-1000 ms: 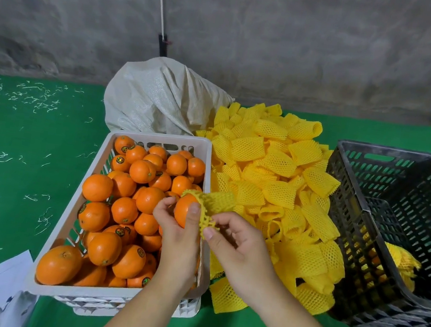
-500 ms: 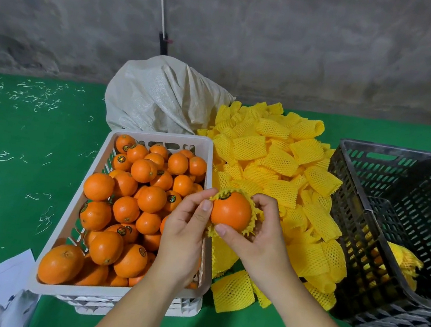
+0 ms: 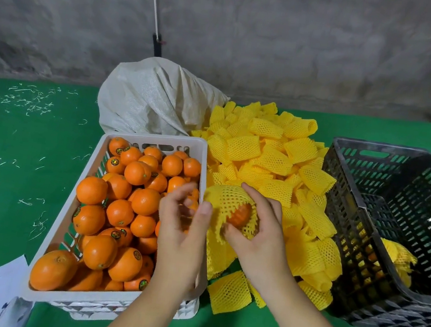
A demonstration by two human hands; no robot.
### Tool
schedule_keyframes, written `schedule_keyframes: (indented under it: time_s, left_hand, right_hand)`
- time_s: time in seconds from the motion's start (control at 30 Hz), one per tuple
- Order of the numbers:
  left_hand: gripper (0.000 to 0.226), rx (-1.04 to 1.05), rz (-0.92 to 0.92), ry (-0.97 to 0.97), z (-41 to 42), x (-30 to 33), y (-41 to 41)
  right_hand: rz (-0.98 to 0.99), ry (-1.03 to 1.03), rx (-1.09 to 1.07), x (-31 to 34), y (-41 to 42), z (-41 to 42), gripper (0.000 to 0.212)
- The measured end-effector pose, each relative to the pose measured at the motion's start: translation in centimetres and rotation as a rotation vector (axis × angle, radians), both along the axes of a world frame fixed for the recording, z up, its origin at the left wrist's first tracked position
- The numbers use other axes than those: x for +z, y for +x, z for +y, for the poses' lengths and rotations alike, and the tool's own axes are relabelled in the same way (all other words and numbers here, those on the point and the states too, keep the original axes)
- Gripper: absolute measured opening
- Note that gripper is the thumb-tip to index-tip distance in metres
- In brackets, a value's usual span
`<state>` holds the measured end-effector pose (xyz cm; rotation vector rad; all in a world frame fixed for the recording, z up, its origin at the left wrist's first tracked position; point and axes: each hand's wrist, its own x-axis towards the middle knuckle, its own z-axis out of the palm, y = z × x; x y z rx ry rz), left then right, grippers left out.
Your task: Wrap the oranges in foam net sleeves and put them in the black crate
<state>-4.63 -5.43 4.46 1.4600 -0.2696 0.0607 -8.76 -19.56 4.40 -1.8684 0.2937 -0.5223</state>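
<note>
Pulling the sleeve (image 3: 230,207) over the orange (image 3: 240,215) is the step in hand, and I judge it nearly done: only a patch of peel shows through the open end facing me. My right hand (image 3: 262,234) cups the wrapped fruit, fingers curled over the top and thumb pressed under the mesh edge, just off the right rim of the white crate (image 3: 154,137). To finish well, I should keep that curl firm but soft (foam net tears if dragged) and tug the loose skirt at 7 o'clock down so the mesh closes evenly around the fruit. My left hand (image 3: 187,215) sits at 9 o'clock of the orange, fingers loose and blurred, gripping nothing that I can make out; its thumb lies close to the sleeve's edge. The black crate (image 3: 341,210) waits at 3 o'clock, a few wrapped fruits already low inside it, and the sleeve pile (image 3: 271,157) lies at 12 o'clock.

Against half a second ago, the change is plain: then the orange sat bare on top with the net only frilled around its lower half and both hands pinching it; now the mesh covers it almost wholly, and my left hand has let go.
</note>
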Motion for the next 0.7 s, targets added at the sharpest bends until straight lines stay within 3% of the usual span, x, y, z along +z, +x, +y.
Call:
schedule_keyframes:
  time_s: [0.07, 0.1, 0.17, 0.23, 0.3, 0.37, 0.47, 0.6, 0.7]
  left_hand:
    - [0.073, -0.211, 0.453, -0.18, -0.3, 1.1, 0.1]
    - [0.075, -0.369, 0.613, -0.241, -0.6, 1.3, 0.1]
    - [0.063, -0.488, 0.708, -0.332, -0.9, 1.1, 0.1]
    - [0.058, -0.42, 0.614, -0.401, -1.0, 0.4, 0.3]
    - [0.062, -0.339, 0.451, -0.362, -1.1, -0.2, 0.4]
    - [0.069, -0.271, 0.289, -0.192, -1.4, -0.5, 0.3]
    - [0.092, -0.268, 0.143, 0.013, -1.9, -1.4, -0.1]
    - [0.128, -0.451, -0.054, 0.349, -1.3, -2.2, 0.2]
    - [0.118, -0.484, -0.036, 0.431, 0.7, -3.1, 1.9]
  right_hand:
    - [-0.024, -0.027, 0.041, 0.1, -0.4, 0.2, 0.072]
    - [-0.015, -0.044, 0.091, 0.1, -0.5, 0.3, 0.07]
    - [0.001, -0.065, 0.196, 0.2, -0.6, 0.5, 0.061]
    - [-0.055, -0.009, 0.229, 0.4, -0.8, 0.2, 0.048]
    - [-0.18, 0.062, 0.117, 0.6, -1.2, -0.1, 0.037]
    - [-0.148, 0.126, 0.017, 0.9, -1.2, -0.2, 0.041]
    - [0.1, 0.305, 0.213, 1.3, -0.5, -0.3, 0.07]
    - [0.026, 0.295, 0.181, 1.1, -0.1, -2.1, 0.059]
    - [-0.058, 0.31, 0.026, 1.0, -0.7, -5.3, 0.05]
